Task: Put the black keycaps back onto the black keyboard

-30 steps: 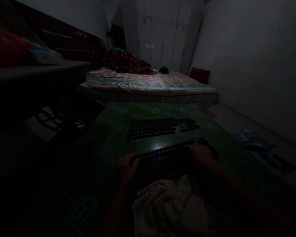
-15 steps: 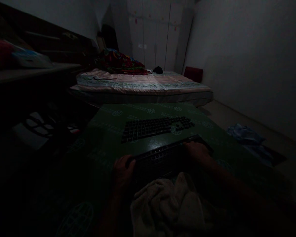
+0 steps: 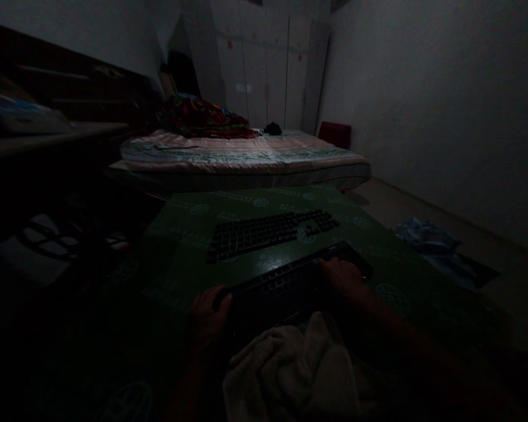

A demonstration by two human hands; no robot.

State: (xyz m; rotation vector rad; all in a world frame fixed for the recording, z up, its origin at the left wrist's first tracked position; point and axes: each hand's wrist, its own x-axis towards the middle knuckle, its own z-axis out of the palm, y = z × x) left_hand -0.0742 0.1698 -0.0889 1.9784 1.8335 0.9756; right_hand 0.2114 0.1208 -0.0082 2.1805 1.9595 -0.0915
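I have the black keyboard body (image 3: 277, 296) between my hands at the near part of the green table (image 3: 171, 237), slanted so that its right end lies farther off than its left. My left hand (image 3: 207, 315) grips the left end, thumb over the top; my right hand (image 3: 342, 278) is bent over the far edge toward the right end, and it is too dark to tell whether those fingers are closed on it. Just beyond, apart from the body, black keys (image 3: 259, 233) lie in rows like a keyboard's, with green showing through a gap on the right. A crumpled pale cloth (image 3: 290, 375) sits at the near side, covering part of the body from my view (what lies under it I can't see). Past the far edge stands a bed (image 3: 246, 157) with a red patterned blanket (image 3: 206, 119) heaped on its left
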